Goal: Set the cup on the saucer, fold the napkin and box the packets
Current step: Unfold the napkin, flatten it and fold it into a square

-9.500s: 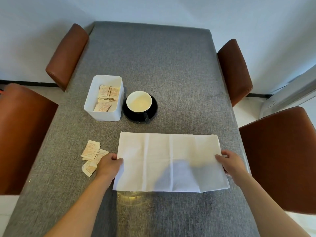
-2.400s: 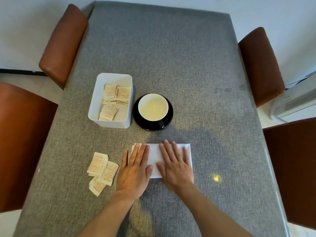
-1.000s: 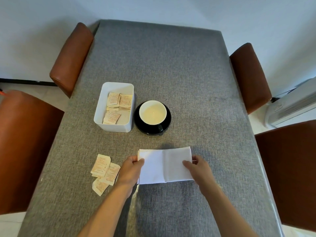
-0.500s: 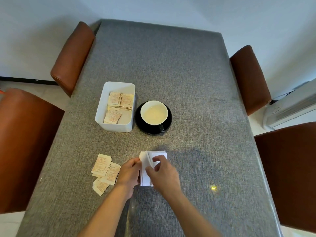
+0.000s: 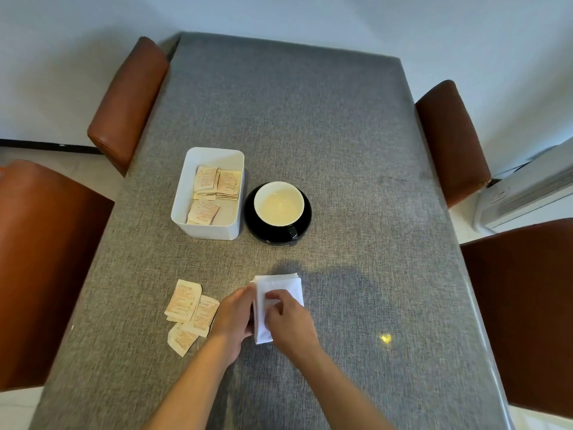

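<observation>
napkin down to a small packet, loose sachets waiting

the napkin (image 5: pixel 283 293) lies on the grey table (image 5: pixel 341 150) just in front of the person, a small white rectangle with several layers showing at its far edge. the left hand (image 5: pixel 234 316) sits against its left side, fingers curled at the edge, apparently to hold the stack square. the right hand (image 5: pixel 290 318) rests on top, fingers bent and bunched with the tips pressing the cloth, likely to set the crease; whether the thumb pinches underneath cannot be told.

further out, the cup (image 5: pixel 278 203) stands on the black saucer (image 5: pixel 302 223), handle towards the person, so that part looks done. just left of it, close beside but perhaps not touching, the white box (image 5: pixel 235 225) holds several packets (image 5: pixel 217 184). a few loose packets (image 5: pixel 189 308) overlap on the table to the left of the left hand, near enough to gather once the napkin is released. brown chairs (image 5: pixel 130 97) stand around the table.
</observation>
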